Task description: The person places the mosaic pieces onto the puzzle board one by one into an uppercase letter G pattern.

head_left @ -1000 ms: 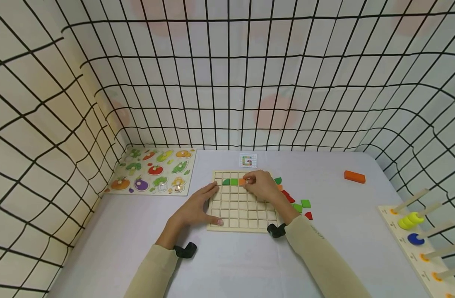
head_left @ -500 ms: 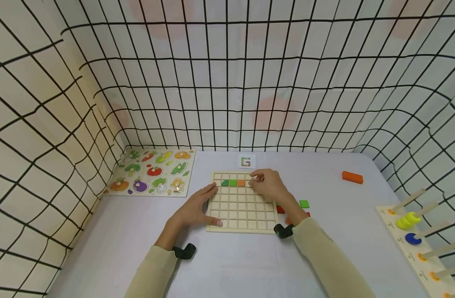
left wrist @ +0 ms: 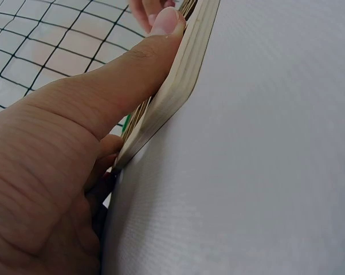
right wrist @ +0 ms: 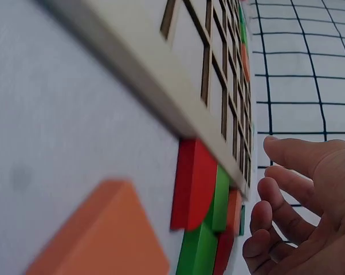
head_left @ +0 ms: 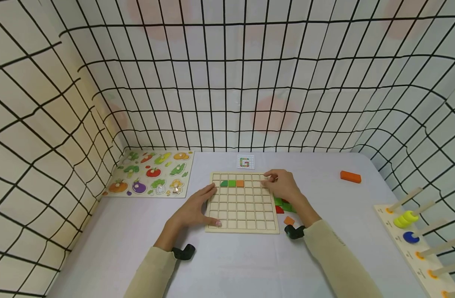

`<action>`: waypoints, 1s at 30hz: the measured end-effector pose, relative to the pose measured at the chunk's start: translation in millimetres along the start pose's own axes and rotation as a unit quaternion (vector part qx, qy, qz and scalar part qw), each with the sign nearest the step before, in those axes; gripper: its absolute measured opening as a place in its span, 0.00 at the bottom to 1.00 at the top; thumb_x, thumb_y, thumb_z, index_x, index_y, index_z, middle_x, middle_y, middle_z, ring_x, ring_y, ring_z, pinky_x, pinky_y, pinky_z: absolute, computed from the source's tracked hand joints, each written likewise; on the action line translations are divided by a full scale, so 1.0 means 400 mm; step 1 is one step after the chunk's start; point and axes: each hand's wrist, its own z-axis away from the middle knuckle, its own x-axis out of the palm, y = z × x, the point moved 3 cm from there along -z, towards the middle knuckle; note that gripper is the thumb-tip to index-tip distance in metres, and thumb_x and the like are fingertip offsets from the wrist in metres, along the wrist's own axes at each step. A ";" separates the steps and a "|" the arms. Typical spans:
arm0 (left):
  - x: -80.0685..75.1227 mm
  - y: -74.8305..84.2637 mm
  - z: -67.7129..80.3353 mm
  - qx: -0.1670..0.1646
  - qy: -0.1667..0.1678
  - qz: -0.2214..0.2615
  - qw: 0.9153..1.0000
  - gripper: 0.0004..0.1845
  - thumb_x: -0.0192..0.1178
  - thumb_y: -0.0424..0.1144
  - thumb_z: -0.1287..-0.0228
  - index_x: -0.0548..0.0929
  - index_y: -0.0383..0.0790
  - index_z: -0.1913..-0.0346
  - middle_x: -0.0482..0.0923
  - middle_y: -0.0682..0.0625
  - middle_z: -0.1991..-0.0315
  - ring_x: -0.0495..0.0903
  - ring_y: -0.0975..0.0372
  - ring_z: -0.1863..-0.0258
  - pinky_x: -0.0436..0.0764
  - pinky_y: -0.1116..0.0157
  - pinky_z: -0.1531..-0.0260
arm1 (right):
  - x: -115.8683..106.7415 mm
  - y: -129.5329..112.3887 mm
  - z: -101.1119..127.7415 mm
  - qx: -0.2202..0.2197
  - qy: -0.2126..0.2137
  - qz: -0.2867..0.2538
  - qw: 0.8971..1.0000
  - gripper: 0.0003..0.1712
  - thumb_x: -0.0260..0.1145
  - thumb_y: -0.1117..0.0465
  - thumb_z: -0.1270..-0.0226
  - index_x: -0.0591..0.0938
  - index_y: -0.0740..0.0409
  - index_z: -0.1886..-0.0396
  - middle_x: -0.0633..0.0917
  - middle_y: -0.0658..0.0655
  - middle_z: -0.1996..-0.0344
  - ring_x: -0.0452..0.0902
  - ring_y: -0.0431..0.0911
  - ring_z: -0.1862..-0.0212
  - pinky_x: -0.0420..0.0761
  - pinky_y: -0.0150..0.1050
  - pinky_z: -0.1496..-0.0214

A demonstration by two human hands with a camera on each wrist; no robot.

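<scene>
Here, left hand (head_left: 195,209) lies flat on the board (head_left: 242,225) — pinning it to the desk (head_left: 249,265); right hand (head_left: 285,186), fingers loose and empty, hovers near loose tiles (head_left: 283,205).

Wooden grid board (head_left: 242,225) flat on table, two green tiles (head_left: 227,183), one orange tile (head_left: 240,183) in second row

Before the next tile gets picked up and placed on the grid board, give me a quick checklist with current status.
1. Grid board steadied: ok, left hand rests on its left edge, thumb along the side.
2. Right hand free: ok, fingers loosely curled, holding nothing.
3. Placed tiles seated: ok, two green tiles and an orange tile lie in the second row.
4. Loose tiles within reach: ok, beside the board's right edge.
5. Pattern card readable: cannot tell, too small.
</scene>
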 end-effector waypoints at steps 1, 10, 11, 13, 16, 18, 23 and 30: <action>0.000 0.001 0.000 -0.001 0.000 -0.001 1.000 0.65 0.72 0.71 0.64 0.53 0.50 0.23 0.43 0.58 0.21 0.45 0.58 0.22 0.54 0.49 0.26 | -0.004 0.007 0.000 0.000 0.003 0.002 1.000 0.22 0.69 0.49 0.37 0.83 0.53 0.46 0.84 0.53 0.63 0.78 0.47 0.64 0.76 0.36 0.69; -0.005 0.006 0.002 0.004 0.003 0.003 1.000 0.64 0.73 0.70 0.63 0.54 0.49 0.23 0.44 0.56 0.21 0.45 0.57 0.22 0.54 0.49 0.26 | -0.042 0.061 0.005 0.024 0.012 0.021 0.999 0.23 0.67 0.47 0.35 0.81 0.53 0.45 0.82 0.57 0.58 0.77 0.52 0.55 0.81 0.43 0.59; -0.005 0.006 0.002 0.005 0.003 0.002 1.000 0.64 0.73 0.70 0.63 0.54 0.49 0.23 0.44 0.57 0.21 0.45 0.57 0.22 0.54 0.49 0.26 | -0.045 0.065 0.005 0.029 0.013 0.025 0.999 0.24 0.66 0.47 0.35 0.81 0.53 0.44 0.82 0.57 0.56 0.77 0.52 0.54 0.81 0.44 0.57; -0.003 0.003 0.001 0.005 0.004 0.001 1.000 0.64 0.72 0.70 0.63 0.54 0.49 0.23 0.44 0.57 0.21 0.45 0.57 0.22 0.54 0.49 0.26 | -0.049 0.074 0.005 0.039 0.016 0.040 0.998 0.24 0.65 0.45 0.35 0.81 0.54 0.44 0.82 0.58 0.55 0.77 0.52 0.54 0.80 0.45 0.55; 0.003 -0.001 0.000 0.004 0.002 -0.003 1.000 0.65 0.71 0.72 0.64 0.53 0.50 0.23 0.43 0.58 0.21 0.45 0.58 0.22 0.54 0.49 0.26 | -0.055 0.083 0.005 0.052 0.019 0.057 0.997 0.23 0.64 0.45 0.34 0.81 0.55 0.48 0.82 0.58 0.57 0.76 0.52 0.56 0.79 0.44 0.57; 0.006 -0.003 -0.001 0.004 0.003 -0.003 1.000 0.65 0.71 0.72 0.64 0.53 0.50 0.23 0.43 0.58 0.21 0.45 0.58 0.22 0.54 0.50 0.26 | -0.058 0.088 0.006 0.060 0.016 0.062 0.996 0.22 0.64 0.44 0.35 0.82 0.55 0.51 0.82 0.58 0.58 0.76 0.51 0.58 0.78 0.41 0.60; 0.007 -0.002 -0.002 0.009 0.006 0.000 1.000 0.65 0.72 0.71 0.63 0.53 0.50 0.23 0.44 0.58 0.21 0.45 0.57 0.22 0.54 0.49 0.26 | -0.074 0.104 0.010 0.063 0.023 0.058 0.996 0.17 0.65 0.47 0.34 0.84 0.53 0.54 0.82 0.57 0.61 0.74 0.50 0.59 0.74 0.39 0.62; 0.002 -0.001 0.000 0.007 0.004 0.000 1.000 0.64 0.72 0.70 0.63 0.53 0.50 0.23 0.43 0.58 0.21 0.45 0.57 0.22 0.54 0.49 0.26 | -0.103 0.139 0.013 0.047 0.030 0.060 0.997 0.14 0.61 0.54 0.30 0.86 0.54 0.53 0.82 0.58 0.60 0.71 0.51 0.57 0.71 0.43 0.58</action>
